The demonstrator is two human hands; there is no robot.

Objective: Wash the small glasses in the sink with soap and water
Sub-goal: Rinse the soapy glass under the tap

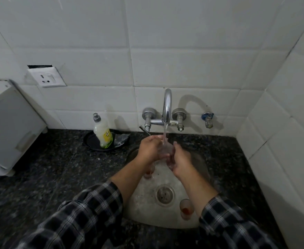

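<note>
A small clear glass (164, 152) is held under the running water from the chrome tap (167, 106). My left hand (150, 148) grips it from the left and my right hand (179, 161) cups it from the right and below. In the steel sink (144, 203), another small glass (185, 209) with reddish residue stands near the drain (165, 194), right of it. A third glass (149, 172) with red residue shows partly under my left wrist. A dish soap bottle (103, 134) stands on a black plate at the sink's back left.
The black plate (92, 141) also holds a crumpled clear wrapper (121, 139). A white appliance (9, 126) sits on the dark granite counter (48, 177) at far left. A small wall valve (208, 119) is right of the tap. White tiled walls close off the back and right.
</note>
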